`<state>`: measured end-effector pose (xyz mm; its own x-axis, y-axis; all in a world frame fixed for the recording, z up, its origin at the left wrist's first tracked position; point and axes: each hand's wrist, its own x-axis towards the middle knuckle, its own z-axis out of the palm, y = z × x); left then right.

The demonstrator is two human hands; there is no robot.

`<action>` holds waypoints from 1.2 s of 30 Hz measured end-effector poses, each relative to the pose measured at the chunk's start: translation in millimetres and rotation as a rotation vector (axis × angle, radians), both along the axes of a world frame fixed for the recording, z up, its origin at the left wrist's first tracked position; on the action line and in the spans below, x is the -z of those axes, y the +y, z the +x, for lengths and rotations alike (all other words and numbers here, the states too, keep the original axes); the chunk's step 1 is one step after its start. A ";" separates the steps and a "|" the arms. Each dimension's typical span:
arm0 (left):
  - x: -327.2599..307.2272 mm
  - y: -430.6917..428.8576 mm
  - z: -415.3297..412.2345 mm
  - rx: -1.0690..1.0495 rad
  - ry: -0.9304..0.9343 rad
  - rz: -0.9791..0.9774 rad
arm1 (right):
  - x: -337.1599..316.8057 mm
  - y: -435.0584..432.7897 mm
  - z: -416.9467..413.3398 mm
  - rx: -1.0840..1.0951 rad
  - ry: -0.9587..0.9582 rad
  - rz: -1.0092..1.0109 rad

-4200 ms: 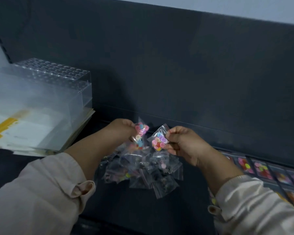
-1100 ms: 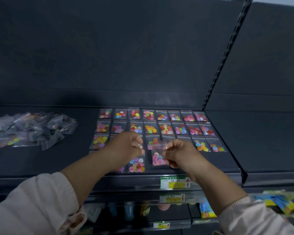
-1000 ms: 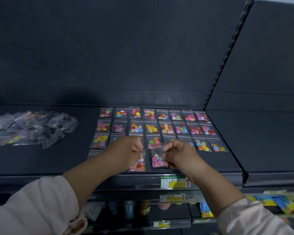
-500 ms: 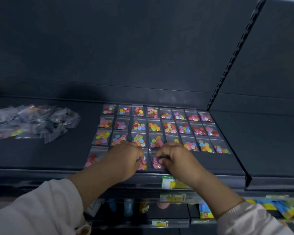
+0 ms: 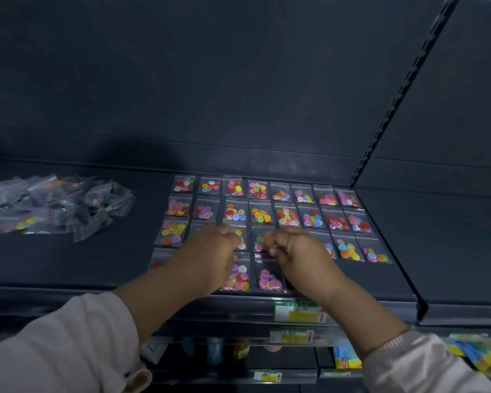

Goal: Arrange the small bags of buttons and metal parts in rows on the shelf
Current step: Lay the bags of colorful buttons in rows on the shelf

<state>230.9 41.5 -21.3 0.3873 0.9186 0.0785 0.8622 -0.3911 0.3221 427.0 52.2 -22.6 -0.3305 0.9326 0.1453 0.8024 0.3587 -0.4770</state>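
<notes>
Shelf [image 5: 366, 282]: the near lip carries a price label [image 5: 298, 313], and the right side ends at a slotted upright [image 5: 380, 123]. There is bare surface right of the near row, and between the rows and the loose heap of bags [image 5: 54, 202] at the left.

Laid bags [image 5: 287, 217]: clear, flat, each showing coloured buttons, edges nearly touching.

Count: far row eight, second row eight. The hands partly cover the third and near rows; three bags show in the near row.

Left hand [image 5: 213, 251] and right hand [image 5: 292, 251] sit over the third row with fingers curled. Whether either pinches a bag cannot be told. The right fingertips lie at the far edge of the pink-button bag [image 5: 268, 279] in the near row.
</notes>
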 end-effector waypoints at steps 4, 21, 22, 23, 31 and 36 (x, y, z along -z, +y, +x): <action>2.3 10.7 2.9 0.083 0.075 -0.012 | 4.4 13.9 -4.6 -0.042 -0.138 0.053; 2.1 17.9 -12.2 0.086 0.001 0.000 | 3.0 21.8 -18.0 -0.051 -0.175 0.070; -1.0 18.2 -16.6 0.073 0.000 0.009 | -1.7 22.3 -22.6 -0.056 -0.181 0.074; -3.9 18.2 -22.2 0.052 0.002 0.010 | -6.3 23.3 -28.3 -0.065 -0.189 0.075; -19.8 19.0 -102.0 -0.128 0.024 0.045 | -28.3 38.2 -99.8 -0.167 -0.268 0.040; -25.9 16.4 -159.2 -0.259 0.045 0.059 | -34.5 50.6 -161.4 -0.251 -0.259 0.071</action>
<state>71.7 57.9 4.6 0.1445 0.9818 0.1232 0.9489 -0.1728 0.2640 265.6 102.8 11.8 -0.5818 0.8085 0.0884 0.7763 0.5845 -0.2360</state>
